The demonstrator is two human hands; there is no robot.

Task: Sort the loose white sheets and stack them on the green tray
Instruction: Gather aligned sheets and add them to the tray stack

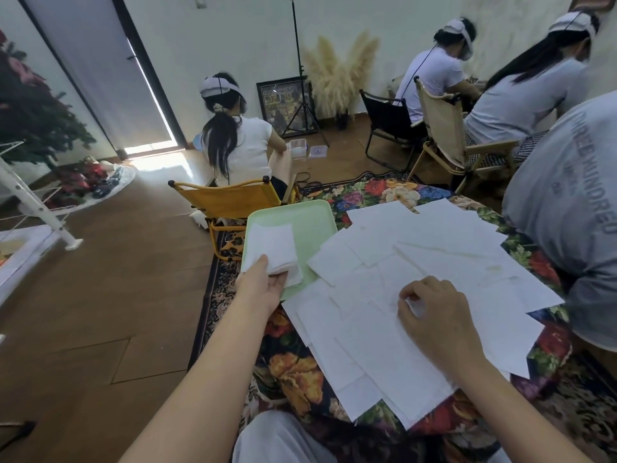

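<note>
While loose sheets (417,295) sprawl, tray (310,225) (green) holds a stack (273,248).

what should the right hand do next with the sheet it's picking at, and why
Probably lift that one sheet free and carry it to the stack. The right hand has its fingers curled, pinching at a sheet in the loose white sheets, while the left hand holds the small stack on the green tray.

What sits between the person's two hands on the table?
Only overlapping loose white sheets between left hand and right hand, in the head view.
</note>
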